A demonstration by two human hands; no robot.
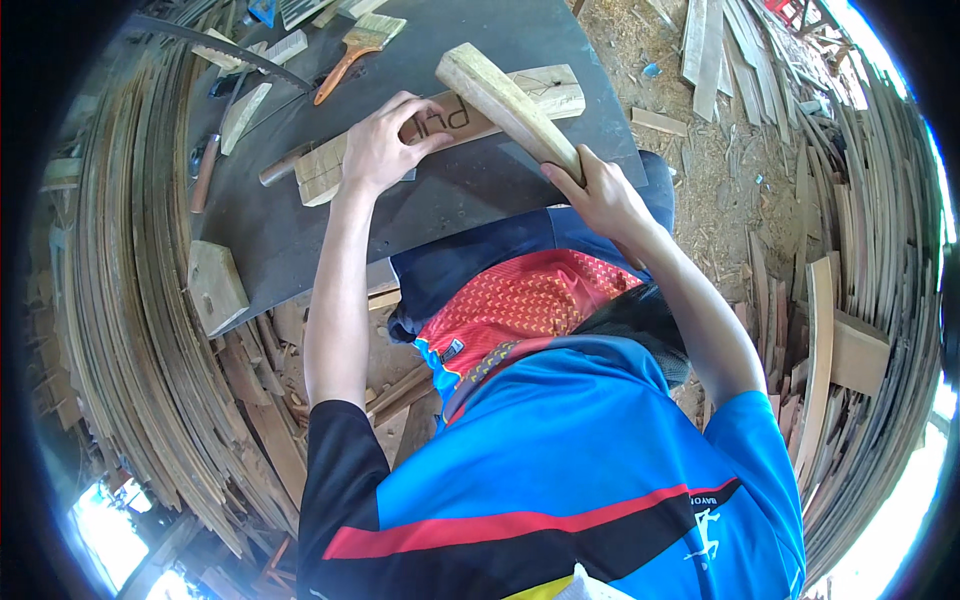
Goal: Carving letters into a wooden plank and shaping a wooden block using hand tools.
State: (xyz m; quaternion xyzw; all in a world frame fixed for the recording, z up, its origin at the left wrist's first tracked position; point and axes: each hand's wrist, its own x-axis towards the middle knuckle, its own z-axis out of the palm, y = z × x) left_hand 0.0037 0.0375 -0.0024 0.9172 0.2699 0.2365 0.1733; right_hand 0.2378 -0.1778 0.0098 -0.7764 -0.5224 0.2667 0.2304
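Observation:
My left hand [385, 145] curls its fingers and thumb over a pale wooden board [545, 93] with dark markings, which lies slanting across the dark worktable [430, 215]. My right hand [595, 195] grips the lower end of a thick wooden batten [495, 95], raised at an angle over the board's right part, its far end pointing up and left. A round wooden piece [280, 170] sticks out at the board's left end; the rest of it is hidden. What lies under my left fingers is partly hidden.
A handsaw [245, 55], a paintbrush [345, 65], a wooden-handled tool [205, 175] and offcuts lie on the table. A wooden block [218, 285] sits at its front-left corner. Tall stacks of slats [125, 300] flank me at left and right [870, 260]. Scraps litter the ground [660, 125].

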